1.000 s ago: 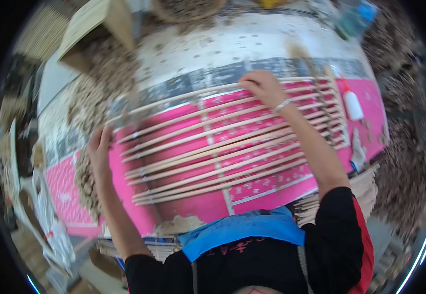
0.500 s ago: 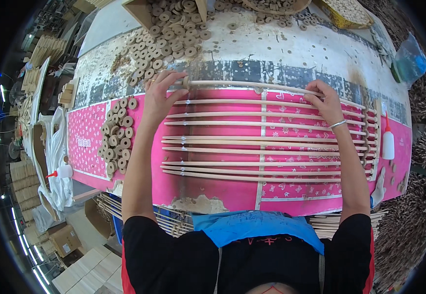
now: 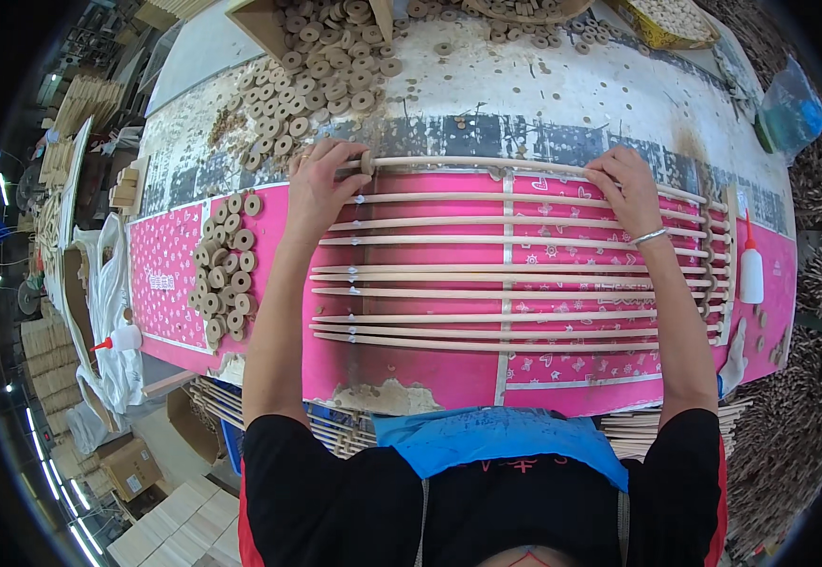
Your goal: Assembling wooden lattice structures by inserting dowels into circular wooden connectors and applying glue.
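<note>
The farthest of several slim pale wooden rods (image 3: 477,163) lies across the pink table cover, held by both my hands. Close to its left end, my left hand (image 3: 321,181) pinches a small brown ring (image 3: 368,164) that sits around the rod. My right hand (image 3: 626,184), with a bracelet at the wrist, is closed on the same rod toward its right end. Nearer me the other rods (image 3: 468,295) lie roughly parallel, their right ends carrying similar rings (image 3: 707,255) beside a wooden strip (image 3: 730,265).
A cluster of loose rings (image 3: 227,269) lies left of the rods, and a larger pile (image 3: 312,85) spills from a wooden box at the back. White glue bottles with red tips stand right (image 3: 751,272) and lie left (image 3: 125,337). A yellow tray (image 3: 666,24) holds small pale pieces.
The ring in my left fingers has shifted slightly right along the rod, and my fingers now close around it. My right hand has shifted only slightly, still on the rod.
</note>
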A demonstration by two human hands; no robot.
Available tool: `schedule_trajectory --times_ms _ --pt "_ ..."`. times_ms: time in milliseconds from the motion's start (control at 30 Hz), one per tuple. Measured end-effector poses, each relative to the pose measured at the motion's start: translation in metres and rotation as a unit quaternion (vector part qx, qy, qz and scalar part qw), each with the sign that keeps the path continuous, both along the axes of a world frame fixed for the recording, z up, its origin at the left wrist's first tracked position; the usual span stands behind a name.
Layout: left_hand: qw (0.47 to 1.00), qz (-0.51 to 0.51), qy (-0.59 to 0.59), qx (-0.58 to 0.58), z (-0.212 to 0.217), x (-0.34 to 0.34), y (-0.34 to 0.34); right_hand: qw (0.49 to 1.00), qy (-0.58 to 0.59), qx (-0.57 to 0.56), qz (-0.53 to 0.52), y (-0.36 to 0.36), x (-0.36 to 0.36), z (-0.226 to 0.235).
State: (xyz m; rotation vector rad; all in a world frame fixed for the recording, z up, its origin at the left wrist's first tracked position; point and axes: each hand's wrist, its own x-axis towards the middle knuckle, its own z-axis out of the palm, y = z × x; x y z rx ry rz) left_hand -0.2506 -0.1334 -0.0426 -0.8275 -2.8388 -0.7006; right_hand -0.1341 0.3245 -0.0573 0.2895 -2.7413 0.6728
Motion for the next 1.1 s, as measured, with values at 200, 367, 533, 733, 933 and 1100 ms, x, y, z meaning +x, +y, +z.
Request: schedule_trajectory --times_ms 200,367,533,733,933,1100 --pt "0.997 -0.027 -0.029 0.068 0.008 -0.039 0.001 1.000 -0.002 0.008 -0.002 0.000 0.006 0.007" --pt "0.998 0.002 0.030 -0.055 0.002 -0.092 0.023 0.999 0.036 0.013 -0.035 -0.007 0.013 0.022" --pt "0.990 -0.014 0.077 -0.121 -0.011 -0.111 0.037 0.998 0.003 -0.050 -0.038 -0.014 0.032 0.036" --pt "0.999 0.047 -0.020 -0.011 -0.007 -0.091 0.018 0.999 0.019 -0.023 0.034 -0.034 0.035 0.022" --pt "0.916 0.120 -0.190 0.333 -0.001 -0.041 -0.031 0.999 -0.010 -0.025 0.023 -0.040 0.033 0.013" --pt "0.832 0.181 -0.292 0.436 0.000 0.008 -0.068 0.993 -0.043 -0.106 -0.017 -0.042 0.038 0.017"
